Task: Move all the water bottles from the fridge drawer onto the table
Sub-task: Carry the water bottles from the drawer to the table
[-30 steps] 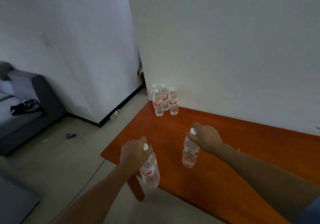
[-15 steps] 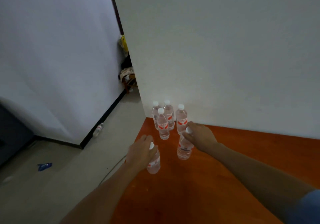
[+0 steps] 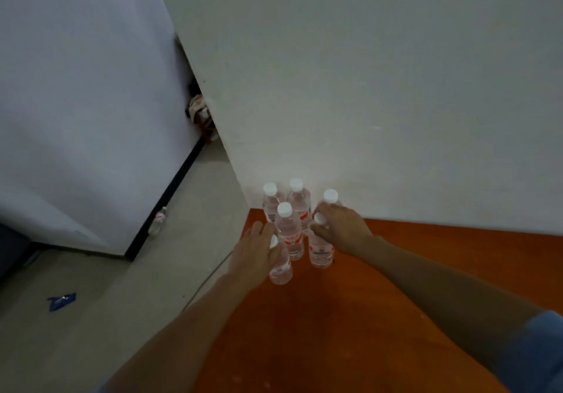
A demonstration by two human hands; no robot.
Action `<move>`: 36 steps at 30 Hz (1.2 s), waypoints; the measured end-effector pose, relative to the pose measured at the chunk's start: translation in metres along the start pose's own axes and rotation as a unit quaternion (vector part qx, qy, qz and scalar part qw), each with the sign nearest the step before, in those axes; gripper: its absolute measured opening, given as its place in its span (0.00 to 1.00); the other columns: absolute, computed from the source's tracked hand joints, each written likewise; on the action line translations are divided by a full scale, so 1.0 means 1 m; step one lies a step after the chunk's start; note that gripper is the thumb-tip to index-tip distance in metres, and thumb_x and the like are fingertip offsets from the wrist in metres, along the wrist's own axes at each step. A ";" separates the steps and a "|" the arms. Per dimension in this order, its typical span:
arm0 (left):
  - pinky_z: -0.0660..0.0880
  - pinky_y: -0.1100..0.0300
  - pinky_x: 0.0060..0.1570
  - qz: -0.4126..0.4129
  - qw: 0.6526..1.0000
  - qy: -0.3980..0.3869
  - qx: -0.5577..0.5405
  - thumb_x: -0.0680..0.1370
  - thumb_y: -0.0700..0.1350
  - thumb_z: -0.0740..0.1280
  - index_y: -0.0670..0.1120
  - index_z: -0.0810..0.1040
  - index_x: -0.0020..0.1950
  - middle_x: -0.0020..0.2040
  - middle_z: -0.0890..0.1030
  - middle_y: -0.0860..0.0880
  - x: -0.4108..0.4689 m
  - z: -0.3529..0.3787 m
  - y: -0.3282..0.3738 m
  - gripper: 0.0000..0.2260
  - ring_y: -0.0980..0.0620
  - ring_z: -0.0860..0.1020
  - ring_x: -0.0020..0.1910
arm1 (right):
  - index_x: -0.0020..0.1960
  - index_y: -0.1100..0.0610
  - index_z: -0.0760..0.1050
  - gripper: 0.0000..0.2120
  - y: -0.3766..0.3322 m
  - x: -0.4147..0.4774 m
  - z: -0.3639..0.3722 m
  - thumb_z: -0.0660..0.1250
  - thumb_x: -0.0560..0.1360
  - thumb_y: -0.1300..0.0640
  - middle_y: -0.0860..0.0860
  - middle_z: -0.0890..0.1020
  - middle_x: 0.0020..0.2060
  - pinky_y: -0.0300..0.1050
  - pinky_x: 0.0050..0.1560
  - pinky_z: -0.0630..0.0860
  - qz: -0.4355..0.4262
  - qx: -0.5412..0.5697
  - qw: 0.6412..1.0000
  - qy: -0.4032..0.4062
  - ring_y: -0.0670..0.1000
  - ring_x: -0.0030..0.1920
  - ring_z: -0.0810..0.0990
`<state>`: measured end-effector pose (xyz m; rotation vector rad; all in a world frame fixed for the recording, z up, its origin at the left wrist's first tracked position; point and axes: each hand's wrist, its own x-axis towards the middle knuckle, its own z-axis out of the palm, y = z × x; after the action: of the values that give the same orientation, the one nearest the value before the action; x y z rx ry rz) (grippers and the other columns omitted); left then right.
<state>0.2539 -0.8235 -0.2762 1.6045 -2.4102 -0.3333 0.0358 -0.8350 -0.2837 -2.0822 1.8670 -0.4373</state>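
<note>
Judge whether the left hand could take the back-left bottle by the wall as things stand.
Probably not yet: the left hand grips the nearest bottle by its top. Nothing seems to stand between it and the back-left bottle, so once emptied it could likely reach.

No writing can be read anywhere. Each water bottle [image 3: 288, 231] carries a partly red label [image 3: 292, 241], but its print is too blurred to make out.

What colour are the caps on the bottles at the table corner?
White caps; the head view, the only one, shows them clearly.
</note>
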 end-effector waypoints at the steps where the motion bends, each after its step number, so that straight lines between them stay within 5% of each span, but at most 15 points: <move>1: 0.65 0.61 0.42 0.006 1.000 -0.003 0.001 0.79 0.51 0.62 0.47 0.70 0.56 0.51 0.71 0.50 0.004 0.004 -0.003 0.10 0.53 0.70 0.46 | 0.58 0.52 0.71 0.15 0.001 0.003 0.004 0.63 0.77 0.44 0.52 0.80 0.53 0.48 0.49 0.80 0.003 -0.002 1.000 -0.003 0.51 0.49 0.80; 10: 0.69 0.62 0.43 0.049 0.998 -0.030 -0.005 0.79 0.54 0.62 0.48 0.70 0.63 0.55 0.73 0.49 0.026 0.010 -0.022 0.16 0.52 0.74 0.50 | 0.64 0.52 0.68 0.18 -0.011 -0.003 0.015 0.62 0.78 0.45 0.53 0.77 0.59 0.47 0.49 0.79 0.071 -0.016 0.997 0.011 0.53 0.51 0.80; 17: 0.70 0.52 0.58 0.174 0.983 0.019 0.063 0.79 0.55 0.61 0.47 0.74 0.59 0.60 0.75 0.47 0.037 -0.024 -0.011 0.15 0.48 0.73 0.59 | 0.71 0.51 0.63 0.26 -0.032 -0.056 -0.004 0.65 0.77 0.47 0.53 0.76 0.61 0.48 0.54 0.77 0.209 -0.028 0.977 0.038 0.53 0.56 0.78; 23: 0.71 0.62 0.40 0.286 0.958 -0.014 -0.032 0.80 0.51 0.61 0.47 0.76 0.56 0.53 0.79 0.50 0.016 -0.035 0.068 0.11 0.53 0.76 0.45 | 0.72 0.52 0.65 0.24 -0.020 -0.166 -0.042 0.63 0.79 0.45 0.52 0.73 0.65 0.54 0.56 0.75 0.312 -0.040 0.947 0.062 0.57 0.60 0.76; 29: 0.78 0.51 0.45 0.408 0.911 -0.065 -0.016 0.78 0.53 0.62 0.48 0.75 0.52 0.49 0.76 0.49 -0.037 -0.015 0.184 0.10 0.48 0.78 0.46 | 0.70 0.53 0.67 0.22 -0.004 -0.311 -0.076 0.63 0.79 0.46 0.52 0.76 0.61 0.49 0.52 0.76 0.434 -0.051 0.892 0.114 0.54 0.56 0.77; 36: 0.73 0.56 0.39 0.543 0.834 -0.101 -0.010 0.79 0.52 0.61 0.48 0.74 0.53 0.50 0.75 0.49 -0.161 0.014 0.346 0.09 0.50 0.75 0.43 | 0.66 0.51 0.71 0.20 -0.006 -0.518 -0.097 0.65 0.77 0.46 0.50 0.78 0.56 0.44 0.50 0.77 0.561 -0.040 0.803 0.197 0.48 0.50 0.77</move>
<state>0.0082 -0.5440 -0.1918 -0.0065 -2.9698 -0.2882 -0.0541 -0.3221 -0.2037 -0.5890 2.9428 -0.4646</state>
